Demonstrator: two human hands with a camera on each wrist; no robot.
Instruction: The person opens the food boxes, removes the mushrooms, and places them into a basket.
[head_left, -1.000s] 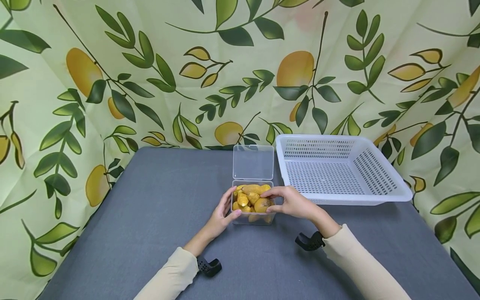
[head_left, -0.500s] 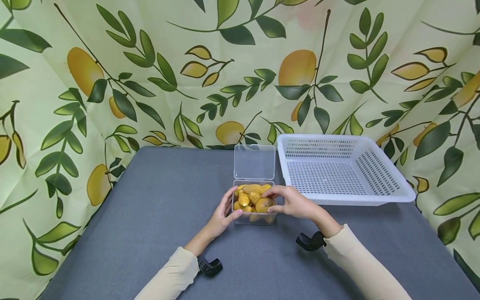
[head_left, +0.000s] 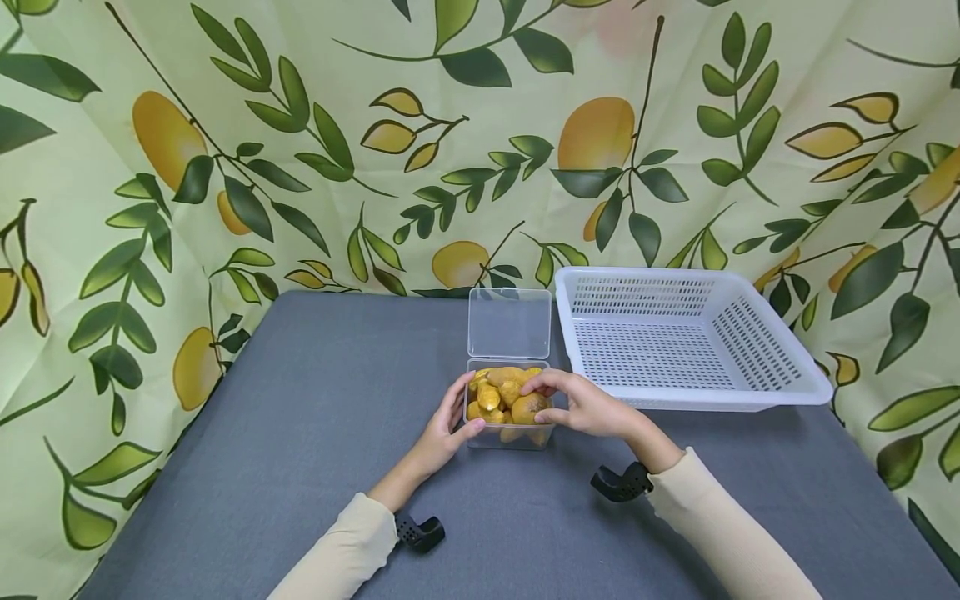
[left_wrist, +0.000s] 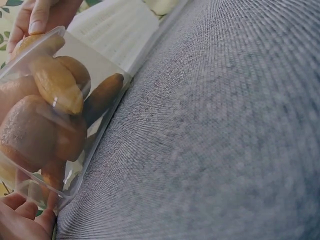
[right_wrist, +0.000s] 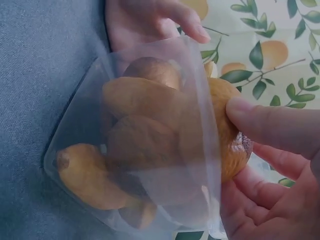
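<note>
The round yellow piece (head_left: 529, 408) lies at the near right of the clear box (head_left: 495, 427), nearer the right hand (head_left: 588, 405), whose fingers pinch it; no long axis stands out. The left hand (head_left: 441, 433) holds the box's left side. The right wrist view alone shows the piece protruding above the box's rim.

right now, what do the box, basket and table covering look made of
Box: probably clear, glossy plastic; the yellow pieces show through its walls, which catch highlights. Basket: likely moulded plastic, pale and smooth, with regular slots. Table covering: seems matt woven cloth, from the fine ribbed texture up close.
</note>
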